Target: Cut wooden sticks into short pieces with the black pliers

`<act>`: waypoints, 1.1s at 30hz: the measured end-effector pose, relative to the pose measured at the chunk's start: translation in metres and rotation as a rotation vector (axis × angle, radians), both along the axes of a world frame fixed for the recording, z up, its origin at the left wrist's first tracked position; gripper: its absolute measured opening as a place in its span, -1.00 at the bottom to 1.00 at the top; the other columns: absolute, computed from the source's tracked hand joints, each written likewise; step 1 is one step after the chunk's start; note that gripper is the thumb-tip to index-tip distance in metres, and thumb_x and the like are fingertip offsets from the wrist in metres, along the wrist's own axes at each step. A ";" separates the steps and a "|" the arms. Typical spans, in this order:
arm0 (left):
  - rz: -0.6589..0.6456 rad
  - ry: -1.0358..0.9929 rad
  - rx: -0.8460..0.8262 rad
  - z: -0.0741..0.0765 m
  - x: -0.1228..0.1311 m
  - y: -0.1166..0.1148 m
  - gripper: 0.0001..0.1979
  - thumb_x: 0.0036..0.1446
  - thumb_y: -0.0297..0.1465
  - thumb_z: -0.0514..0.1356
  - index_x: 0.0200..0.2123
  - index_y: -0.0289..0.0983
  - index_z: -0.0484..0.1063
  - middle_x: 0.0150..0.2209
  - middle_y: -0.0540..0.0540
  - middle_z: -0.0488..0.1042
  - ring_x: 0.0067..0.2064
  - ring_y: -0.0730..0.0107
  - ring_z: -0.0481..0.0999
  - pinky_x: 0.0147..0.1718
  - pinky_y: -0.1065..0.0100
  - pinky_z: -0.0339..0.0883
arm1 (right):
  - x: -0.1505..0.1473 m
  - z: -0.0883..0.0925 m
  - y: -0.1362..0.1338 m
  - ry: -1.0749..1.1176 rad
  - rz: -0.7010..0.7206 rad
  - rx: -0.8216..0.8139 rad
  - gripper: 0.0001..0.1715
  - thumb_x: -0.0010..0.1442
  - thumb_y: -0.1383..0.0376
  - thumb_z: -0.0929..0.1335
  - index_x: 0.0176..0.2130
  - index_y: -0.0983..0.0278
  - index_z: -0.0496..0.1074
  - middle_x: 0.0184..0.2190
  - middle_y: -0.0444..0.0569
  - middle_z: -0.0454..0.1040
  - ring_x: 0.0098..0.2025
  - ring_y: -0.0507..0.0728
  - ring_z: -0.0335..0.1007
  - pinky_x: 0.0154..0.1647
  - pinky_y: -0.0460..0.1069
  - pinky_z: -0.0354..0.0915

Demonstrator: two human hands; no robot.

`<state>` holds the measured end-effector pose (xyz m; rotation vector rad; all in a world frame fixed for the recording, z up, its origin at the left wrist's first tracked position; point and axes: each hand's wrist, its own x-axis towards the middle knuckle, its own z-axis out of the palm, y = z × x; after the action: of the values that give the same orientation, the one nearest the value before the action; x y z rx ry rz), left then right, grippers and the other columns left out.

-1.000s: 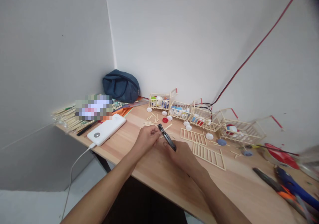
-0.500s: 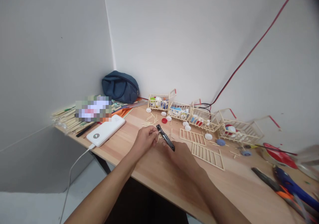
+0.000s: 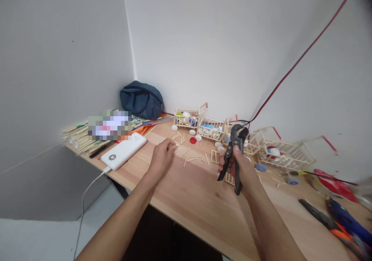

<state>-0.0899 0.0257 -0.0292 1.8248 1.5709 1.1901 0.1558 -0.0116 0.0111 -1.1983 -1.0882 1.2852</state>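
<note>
My right hand (image 3: pixel 240 162) is wrapped round a black hand cutter (image 3: pixel 237 143), held up above the table with its jaws pointing away from me. Behind that hand, a flat stick frame (image 3: pixel 215 156) lies partly hidden. My left hand (image 3: pixel 162 154) rests low over the table with thumb and fingers pinched together. Short wooden sticks (image 3: pixel 178 144) lie right at its fingertips; whether one is between them I cannot tell. More cut sticks (image 3: pixel 190 156) are scattered between my two hands.
Several small stick carts (image 3: pixel 186 118) holding coloured caps line the wall. A red cap (image 3: pixel 193 140) lies before them. On the left are a white power bank (image 3: pixel 124 151), a bundle of long sticks (image 3: pixel 77 139) and a blue bag (image 3: pixel 142 100). A blue-handled tool (image 3: pixel 345 216) lies right.
My right hand has moved right and up with the cutter, away from my left hand, turning it upright with handles spread. My left hand has shifted slightly left.
</note>
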 end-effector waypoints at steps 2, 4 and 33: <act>0.007 0.033 0.001 0.002 -0.002 0.000 -0.80 0.08 -0.46 -0.01 -0.28 -0.26 0.37 -0.52 0.00 0.42 -0.45 0.41 0.37 -0.43 0.44 0.11 | 0.005 0.001 0.001 0.042 -0.028 0.022 -0.44 0.05 -0.16 0.27 -0.34 0.28 0.34 -0.50 -0.04 0.45 -0.52 0.08 0.40 -0.51 -0.04 0.35; 0.032 0.101 0.014 0.006 -0.005 0.001 -0.78 0.07 -0.50 -0.02 -0.25 -0.26 0.36 -0.49 -0.02 0.43 -0.42 0.39 0.38 -0.41 0.43 0.12 | 0.008 0.002 0.002 0.043 -0.033 0.036 -0.44 0.05 -0.16 0.26 -0.34 0.28 0.35 -0.49 -0.02 0.46 -0.47 0.11 0.43 -0.50 -0.03 0.36; -0.107 0.592 0.009 0.003 -0.017 0.006 -0.90 0.02 -0.52 0.08 -0.44 -0.27 0.38 -0.36 -0.15 0.42 -0.25 0.24 0.34 -0.29 0.31 0.15 | -0.003 0.000 -0.002 0.011 -0.014 0.006 -0.39 -0.03 -0.19 0.31 -0.30 0.29 0.37 -0.46 0.03 0.49 -0.40 0.19 0.47 -0.47 0.02 0.39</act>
<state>-0.1074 0.0320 -0.0257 2.3748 1.7251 0.6318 0.1531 -0.0132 0.0109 -1.1912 -1.0735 1.2756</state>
